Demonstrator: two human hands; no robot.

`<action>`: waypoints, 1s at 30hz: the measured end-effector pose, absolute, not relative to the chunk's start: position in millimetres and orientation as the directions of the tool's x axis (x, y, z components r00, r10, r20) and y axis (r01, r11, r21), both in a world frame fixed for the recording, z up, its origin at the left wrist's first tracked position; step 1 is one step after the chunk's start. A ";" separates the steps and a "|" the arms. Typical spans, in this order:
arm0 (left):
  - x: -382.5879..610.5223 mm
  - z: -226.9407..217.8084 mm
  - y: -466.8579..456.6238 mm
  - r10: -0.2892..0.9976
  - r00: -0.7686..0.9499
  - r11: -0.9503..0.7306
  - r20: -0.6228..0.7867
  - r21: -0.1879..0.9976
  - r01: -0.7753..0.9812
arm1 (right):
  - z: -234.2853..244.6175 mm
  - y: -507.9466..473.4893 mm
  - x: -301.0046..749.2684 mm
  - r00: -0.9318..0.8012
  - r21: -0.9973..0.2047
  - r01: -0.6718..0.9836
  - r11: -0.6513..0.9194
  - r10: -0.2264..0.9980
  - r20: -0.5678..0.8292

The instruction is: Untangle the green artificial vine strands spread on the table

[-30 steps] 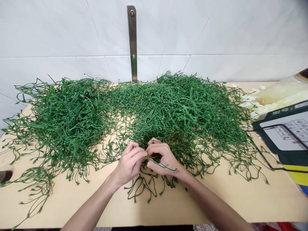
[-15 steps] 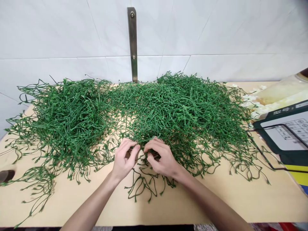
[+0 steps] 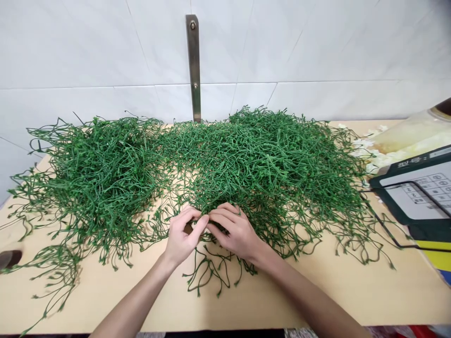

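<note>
I see the left hand (image 3: pixel 181 237) & right hand (image 3: pixel 237 233) fingertip to fingertip, both pinched shut on thin strands at the near edge of the tangled green plastic vine heap (image 3: pixel 246 164), straight below the brown metal wall bracket (image 3: pixel 193 68). Far right of the bracket: clear plastic bag (image 3: pixel 408 136) w/ white bits inside. Below it, dark-green keypad device (image 3: pixel 419 188): digits on keys, top label too blurred to read.

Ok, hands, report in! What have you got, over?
Left hand and right hand both pinching green stems at the pile's near edge. Keypad off right, apart from both.
</note>
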State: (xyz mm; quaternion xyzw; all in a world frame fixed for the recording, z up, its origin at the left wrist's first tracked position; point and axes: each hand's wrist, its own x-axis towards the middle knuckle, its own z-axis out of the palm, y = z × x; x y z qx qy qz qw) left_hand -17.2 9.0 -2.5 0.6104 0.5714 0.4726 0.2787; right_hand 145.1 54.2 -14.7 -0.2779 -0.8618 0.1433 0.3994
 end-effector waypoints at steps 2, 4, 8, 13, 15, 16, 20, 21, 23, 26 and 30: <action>-17.1 -2.7 9.3 0.956 -0.101 -0.205 0.274 0.877 0.435 | -15.2 53.7 144.6 -0.539 -0.466 0.347 0.814 0.580 0.611; -17.3 -3.2 9.4 0.952 -0.110 -0.209 0.287 0.867 0.452 | -15.3 53.6 144.3 -0.539 -0.477 0.341 0.810 0.585 0.606; -17.5 -4.6 8.8 0.952 -0.069 -0.228 0.298 0.840 0.493 | -14.0 52.8 144.4 -0.553 -0.457 0.363 0.812 0.583 0.596; -15.6 -6.7 6.8 0.975 -0.047 -0.162 0.216 0.844 0.512 | -12.2 51.1 144.8 -0.577 -0.371 0.349 0.861 0.509 0.639; -15.1 -7.0 6.3 0.986 -0.032 -0.125 0.165 0.848 0.516 | -12.3 51.0 145.1 -0.572 -0.356 0.357 0.863 0.504 0.647; -15.0 -7.0 6.2 0.988 -0.012 -0.123 0.151 0.847 0.517 | -12.5 51.0 145.3 -0.568 -0.352 0.365 0.862 0.506 0.650; -15.8 -7.1 6.7 0.979 0.092 -0.204 0.182 0.836 0.509 | -13.6 51.5 146.0 -0.574 -0.335 0.365 0.869 0.493 0.653; -16.1 -7.3 6.9 0.976 0.110 -0.216 0.186 0.837 0.503 | -13.7 51.5 146.1 -0.578 -0.333 0.362 0.871 0.490 0.653; -16.7 -7.6 7.5 0.975 0.139 -0.221 0.175 0.846 0.486 | -13.9 51.4 145.7 -0.581 -0.337 0.351 0.874 0.485 0.653; -17.4 -6.6 8.4 0.976 0.166 -0.205 0.144 0.870 0.449 | -14.9 52.0 145.3 -0.580 -0.371 0.328 0.868 0.496 0.647; -17.7 -2.6 8.2 0.981 0.161 -0.161 0.105 0.906 0.392 | -17.5 55.8 148.7 -0.587 -0.354 0.301 0.885 0.465 0.663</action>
